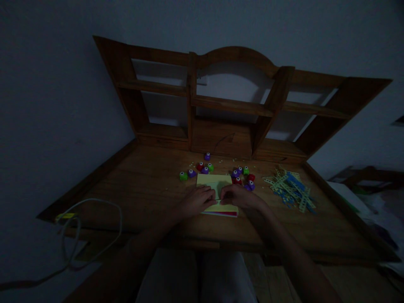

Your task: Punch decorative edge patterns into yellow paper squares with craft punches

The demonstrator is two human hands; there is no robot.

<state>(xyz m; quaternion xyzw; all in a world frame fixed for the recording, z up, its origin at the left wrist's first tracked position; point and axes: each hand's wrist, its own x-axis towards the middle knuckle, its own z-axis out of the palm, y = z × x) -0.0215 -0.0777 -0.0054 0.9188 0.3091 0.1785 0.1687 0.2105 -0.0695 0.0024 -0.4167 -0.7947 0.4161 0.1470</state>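
Note:
A small stack of coloured paper (217, 185), yellow on top with red showing at its near edge, lies on the wooden desk (142, 185). My left hand (197, 201) rests on the paper's left part with fingers curled. My right hand (236, 196) lies on its right part, fingers bent inward; the two hands' fingertips almost meet over the sheet. The dim light hides whether they pinch the top sheet.
Several small round craft punches, green, purple and red (202, 169) (243, 176), sit behind the paper. A heap of yellow and blue punched strips (292, 188) lies right. A white cable (94, 223) loops at the desk's left corner. A wooden shelf hutch (227, 105) stands behind.

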